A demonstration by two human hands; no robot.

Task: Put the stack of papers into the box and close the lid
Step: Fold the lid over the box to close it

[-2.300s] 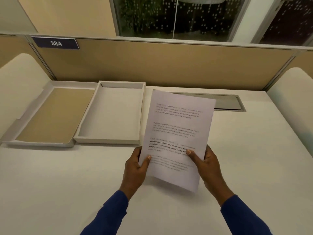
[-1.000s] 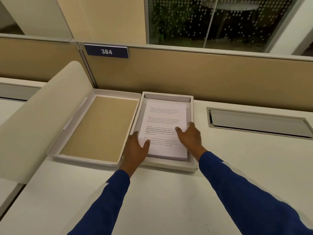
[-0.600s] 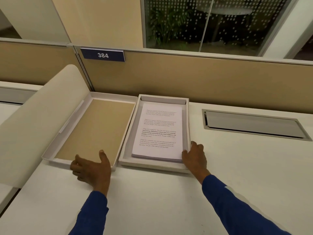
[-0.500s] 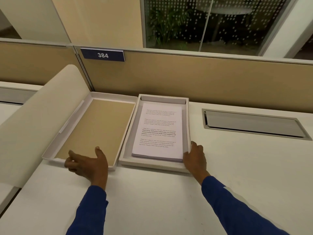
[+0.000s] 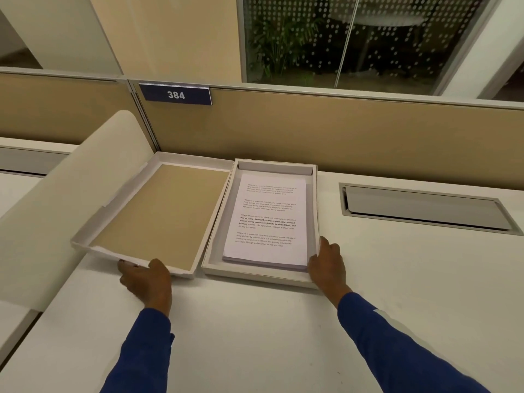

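Observation:
The stack of printed papers (image 5: 269, 219) lies flat inside the shallow white box (image 5: 218, 231) on the desk. To its left the lid (image 5: 158, 214), white-rimmed with a tan inside, lies open side up, and its near edge is tilted off the desk. My left hand (image 5: 144, 279) grips that near edge, fingers underneath and thumb on the rim. At the box's near right corner my right hand (image 5: 326, 265) rests against the outer wall, fingers on the rim.
A tan partition (image 5: 312, 131) with a sign reading 384 (image 5: 175, 95) runs behind the box. A cable slot with a grey flap (image 5: 422, 208) is set into the desk at the right. A rounded white divider (image 5: 56, 199) rises at the left.
The papers went from my hands into the box. My left hand then moved left to the lid and has taken hold of its near edge, lifting it slightly. My right hand settled on the box's corner.

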